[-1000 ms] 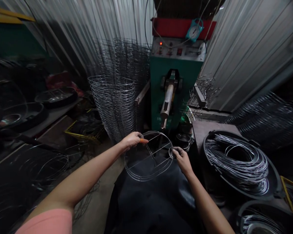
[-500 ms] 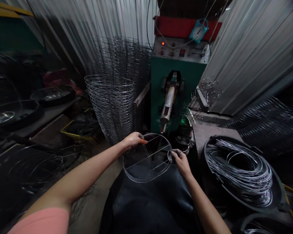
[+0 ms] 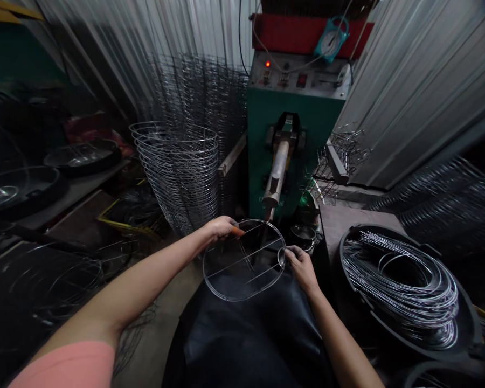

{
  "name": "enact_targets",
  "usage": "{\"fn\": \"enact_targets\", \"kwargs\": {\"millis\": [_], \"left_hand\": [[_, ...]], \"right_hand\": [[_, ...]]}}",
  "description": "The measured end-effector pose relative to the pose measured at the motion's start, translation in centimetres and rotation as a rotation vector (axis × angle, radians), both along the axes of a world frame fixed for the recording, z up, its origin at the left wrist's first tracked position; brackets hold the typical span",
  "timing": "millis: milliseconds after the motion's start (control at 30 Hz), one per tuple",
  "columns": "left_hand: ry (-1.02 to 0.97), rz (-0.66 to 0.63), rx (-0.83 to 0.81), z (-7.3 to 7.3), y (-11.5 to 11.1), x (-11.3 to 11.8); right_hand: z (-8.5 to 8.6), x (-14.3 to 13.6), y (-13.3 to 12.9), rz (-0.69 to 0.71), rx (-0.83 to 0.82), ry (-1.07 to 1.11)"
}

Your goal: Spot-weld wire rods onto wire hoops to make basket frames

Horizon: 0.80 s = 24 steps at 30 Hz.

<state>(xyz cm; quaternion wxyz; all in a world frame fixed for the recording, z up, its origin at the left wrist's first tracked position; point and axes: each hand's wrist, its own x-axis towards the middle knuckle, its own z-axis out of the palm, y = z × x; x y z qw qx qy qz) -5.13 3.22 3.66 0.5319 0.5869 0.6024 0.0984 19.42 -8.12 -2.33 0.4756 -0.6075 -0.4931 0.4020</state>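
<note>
A round wire frame point(image 3: 244, 259) with several straight cross wires is held over my lap. My left hand point(image 3: 223, 228) is closed on its upper left rim, with something orange at the fingertips. At the right rim, my right hand point(image 3: 299, 261) pinches the frame together with a small wire ring point(image 3: 282, 257). The frame's far edge lies at the lower tip of the metal electrode arm point(image 3: 277, 173) of a green machine point(image 3: 258, 124); whether they touch I cannot tell.
Stacked wire baskets point(image 3: 181, 172) stand behind on the left. A black tub point(image 3: 471, 318) at right holds wire rings point(image 3: 420, 280). A small dark bowl point(image 3: 303, 234) sits below the machine. A yellow-edged crate point(image 3: 109, 215) and dark trays point(image 3: 84, 156) are at left.
The wire frame's far edge has come up to the machine's tip, where a gap showed before. The view has shifted slightly, and both hands keep their hold.
</note>
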Motion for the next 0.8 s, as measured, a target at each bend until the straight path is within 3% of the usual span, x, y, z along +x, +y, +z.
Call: {"fn": "enact_targets", "kwargs": {"millis": [267, 500, 700, 800], "left_hand": [[0.002, -0.018, -0.128, 1.6, 0.8, 0.2], [-0.068, -0.046, -0.119, 0.9, 1.3, -0.1], [-0.079, -0.126, -0.068, 1.4, 2.4, -0.4], [-0.15, -0.07, -0.044, 2.2, 2.5, -0.6]], "right_hand": [[0.5, -0.3, 0.1, -0.005, -0.034, 0.056], [0.4, -0.8, -0.2, -0.024, -0.052, 0.155], [-1.4, -1.5, -0.3, -0.004, 0.009, 0.104], [-2.1, -2.4, -0.7, -0.022, 0.054, 0.037]]}}
